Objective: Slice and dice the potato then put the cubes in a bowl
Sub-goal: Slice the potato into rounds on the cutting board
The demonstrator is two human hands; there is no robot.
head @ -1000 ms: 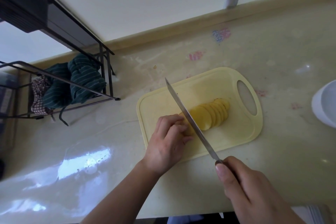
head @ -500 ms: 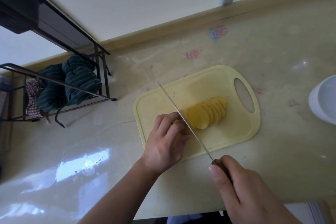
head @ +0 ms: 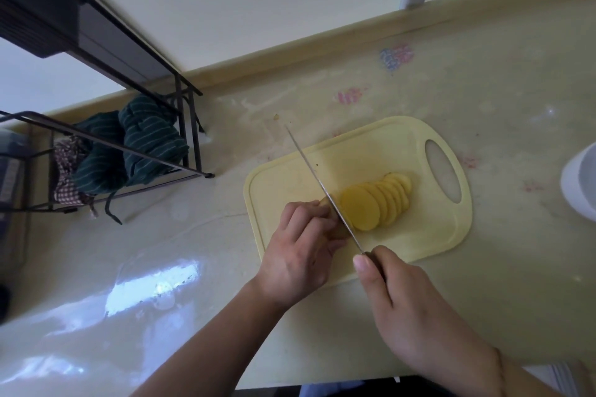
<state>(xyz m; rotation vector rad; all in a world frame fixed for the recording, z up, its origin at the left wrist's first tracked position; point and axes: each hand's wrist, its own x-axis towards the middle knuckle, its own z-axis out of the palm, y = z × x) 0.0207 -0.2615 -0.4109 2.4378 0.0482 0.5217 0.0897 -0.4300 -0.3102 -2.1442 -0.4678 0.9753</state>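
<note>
On the board [head: 429, 235], the knife [head: 322, 190], gripped by the right hand [head: 409, 309], now sits further left than a second ago, blade against the potato stub [head: 335, 229] pinched under the curled left hand [head: 300, 255], slices [head: 377, 200] fanned toward 2 o'clock, bowl [head: 580, 187] at 3 o'clock.

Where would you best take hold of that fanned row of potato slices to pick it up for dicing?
Probably pinch the potato slices across the row, at its two long edges, coming straight down from above. They lean overlapped on the cutting board, so squeezing the sides should keep them together. The knife and left hand block the near end.
</note>
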